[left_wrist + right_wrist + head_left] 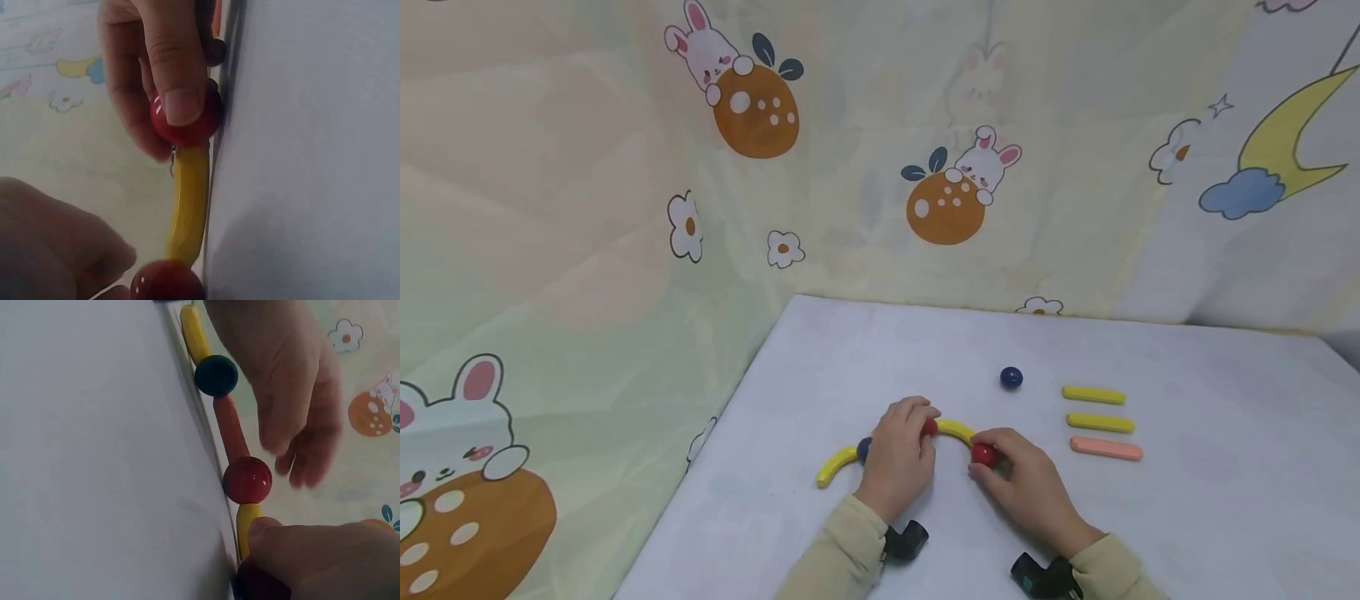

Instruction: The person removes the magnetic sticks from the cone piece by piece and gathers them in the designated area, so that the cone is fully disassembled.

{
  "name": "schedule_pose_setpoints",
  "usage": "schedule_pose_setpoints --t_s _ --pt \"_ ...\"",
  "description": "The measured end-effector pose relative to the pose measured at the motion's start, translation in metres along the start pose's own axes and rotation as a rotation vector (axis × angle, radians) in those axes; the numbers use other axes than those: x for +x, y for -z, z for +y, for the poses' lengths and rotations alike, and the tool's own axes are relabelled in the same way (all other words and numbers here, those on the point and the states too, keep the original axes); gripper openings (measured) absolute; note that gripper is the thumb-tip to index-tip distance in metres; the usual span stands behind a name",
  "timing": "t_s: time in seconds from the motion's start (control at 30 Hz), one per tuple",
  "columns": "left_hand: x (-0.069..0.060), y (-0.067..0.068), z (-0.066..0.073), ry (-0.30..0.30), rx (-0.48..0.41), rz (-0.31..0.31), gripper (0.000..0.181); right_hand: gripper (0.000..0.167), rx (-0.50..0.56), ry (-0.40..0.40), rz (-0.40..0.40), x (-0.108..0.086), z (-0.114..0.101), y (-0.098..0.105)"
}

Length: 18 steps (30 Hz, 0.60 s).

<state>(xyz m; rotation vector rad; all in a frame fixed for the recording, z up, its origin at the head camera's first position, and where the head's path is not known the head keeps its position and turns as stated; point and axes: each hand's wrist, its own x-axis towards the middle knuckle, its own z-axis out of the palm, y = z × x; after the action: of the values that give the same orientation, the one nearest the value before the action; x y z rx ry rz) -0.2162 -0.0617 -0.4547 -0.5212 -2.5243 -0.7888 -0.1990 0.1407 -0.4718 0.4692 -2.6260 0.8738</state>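
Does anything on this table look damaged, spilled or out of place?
Nothing clearly stands out. A blue ball lies apart from the chain, but it and the three loose sticks on the right may just be spares. The chain's yellow sticks curve, unlike the straight loose ones, yet I see no breaks.

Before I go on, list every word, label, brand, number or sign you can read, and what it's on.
None: no readable text in any view.
Red ball, loose blue ball, yellow stick, pink stick: no lettering visible.
Backdrop: printed pictures only.
Black wrist cameras: any marking is too small to read.
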Motion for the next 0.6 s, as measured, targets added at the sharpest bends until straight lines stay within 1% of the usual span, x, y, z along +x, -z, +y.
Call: schedule_pose_setpoints --t_s 0.07,0.1,0.17,0.2,0.27,0.37,0.5,0.6 --pt "-0.002 -0.002 0.001 -0.038 0.049 -0.065 0.028 0.045 0.01 0.029 -0.007 -0.001 -0.006 -0.003" --pt "-0.002 -0.004 0.001 -0.043 0.072 -0.092 0.028 0.046 0.017 0.033 -0.015 -0.002 -0.008 -0.004" --pt "-0.004 -0.006 0.001 -0.038 0.114 -0.128 0.029 0.049 0.023 0.023 -0.031 -0.003 -0.012 -0.005" --pt "-0.004 -0.007 0.001 -0.022 0.131 -0.145 0.028 0.05 0.023 0.012 -0.039 -0.003 -0.013 -0.006" --pt "-0.005 -0.009 0.001 -0.002 0.151 -0.15 0.026 0.049 0.026 -0.008 -0.049 -0.003 -0.015 -0.006" --pt "-0.006 -0.012 0.0 0.019 0.14 -0.142 0.025 0.048 0.028 -0.03 -0.054 -0.003 -0.017 -0.006" --pt "-0.007 -0.013 -0.001 0.041 0.122 -0.124 0.024 0.047 0.031 -0.028 -0.055 -0.003 -0.017 -0.006" --pt "-0.006 -0.012 -0.001 0.058 0.125 -0.114 0.023 0.045 0.035 -0.021 -0.052 -0.003 -0.017 -0.006"
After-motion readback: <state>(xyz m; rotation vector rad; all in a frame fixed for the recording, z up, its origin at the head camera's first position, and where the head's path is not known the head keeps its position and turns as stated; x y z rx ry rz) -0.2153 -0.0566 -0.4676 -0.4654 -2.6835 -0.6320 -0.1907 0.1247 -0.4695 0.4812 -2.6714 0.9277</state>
